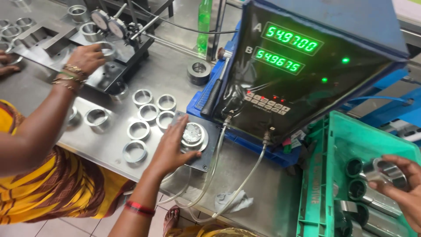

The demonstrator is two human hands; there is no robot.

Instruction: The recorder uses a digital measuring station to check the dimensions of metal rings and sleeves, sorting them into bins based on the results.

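The steel worktop [263,184] carries everything here. Largest on it is the black gauge console [307,70], tilted back at the worktop's right end so its two green readouts face the person; thin hoses [245,175] run down from its lower edge and over the near edge. Off the worktop's right edge stands a green plastic crate [320,175] with steel rings stacked inside, within easy reach of the right arm. At the far left corner sits a jig with two dial gauges [109,24], where a co-worker's hand [87,57] in bangles rests on a ring; that arm comes in from the left and belongs to the person in the yellow dress. Between jig and console a cluster of finished-looking rings [147,114] lies flat in loose rows near the near edge.

At the console's foot, close to the near edge, lies a small dark plate with a round gauging plug [193,134]. The left hand [169,151] lies over its left side, fingers spread and palm down, wrist bent up from below, seemingly steadying it. The right hand [401,188] hangs over the crate, pinching a steel ring [383,171] between thumb and fingertips, its open bore showing.
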